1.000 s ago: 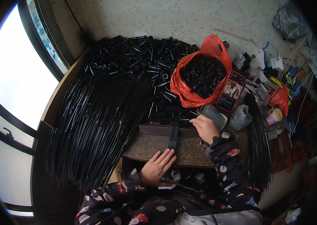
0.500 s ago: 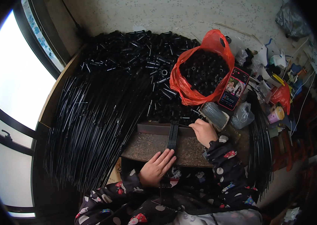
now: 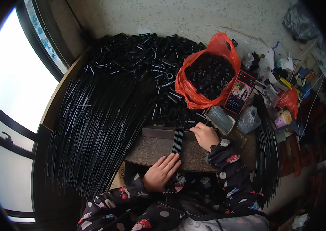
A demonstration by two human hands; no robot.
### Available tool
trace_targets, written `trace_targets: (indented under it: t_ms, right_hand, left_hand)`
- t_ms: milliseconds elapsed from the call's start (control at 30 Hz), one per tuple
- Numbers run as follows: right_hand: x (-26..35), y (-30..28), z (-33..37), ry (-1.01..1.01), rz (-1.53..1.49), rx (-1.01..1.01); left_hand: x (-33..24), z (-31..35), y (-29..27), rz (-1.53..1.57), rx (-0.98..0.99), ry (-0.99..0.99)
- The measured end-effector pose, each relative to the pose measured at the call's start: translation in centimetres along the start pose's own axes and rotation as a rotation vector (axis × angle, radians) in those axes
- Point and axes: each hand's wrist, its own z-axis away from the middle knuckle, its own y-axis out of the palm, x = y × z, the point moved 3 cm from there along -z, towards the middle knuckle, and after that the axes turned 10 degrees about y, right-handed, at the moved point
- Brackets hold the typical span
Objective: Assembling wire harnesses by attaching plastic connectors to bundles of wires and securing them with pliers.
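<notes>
Resting open-fingered on the black rods (image 3: 178,140) across the worktop's (image 3: 149,151) front edge: left hand (image 3: 160,174). Right hand (image 3: 206,138), over the worktop's right side, is curled; can't tell if gripping. Uneven left pressure could fan the rods.

Makeshift workshop: worn bench (image 3: 149,152), heap of black parts (image 3: 128,52), 2 sheaves of black rods (image 3: 93,134).

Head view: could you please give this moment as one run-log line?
left hand: laid on black rods | right hand: right of rods, grip unclear | red bag: open, black parts inside
</notes>
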Motion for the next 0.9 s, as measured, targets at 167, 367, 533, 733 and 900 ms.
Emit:
trace_targets:
  t_ms: [167, 367, 533, 733, 900]
  right_hand:
    - [-0.5, -0.1, 0.0, 0.027, 0.011, -0.007]
    - [-0.1, 0.1, -0.2, 0.007, 0.013, -0.019]
    - [-0.1, 0.1, -0.3, -0.005, -0.015, -0.005]
    - [-0.3, 0.6, -1.1, -0.118, 0.049, 0.001]
    - [-0.5, 0.3, -2.1, -0.152, 0.008, 0.067]
  left_hand:
    - [0.0, 0.0, 0.0, 0.022, -0.016, -0.006]
    - [0.1, -0.1, 0.0, -0.099, 0.035, 0.001]
    - [0.2, 0.0, 0.2, -0.118, 0.037, 0.013]
    - [0.1, 0.2, 0.2, -0.13, 0.033, 0.012]
    - [0.3, 0.0, 0.2, -0.152, 0.047, 0.033]
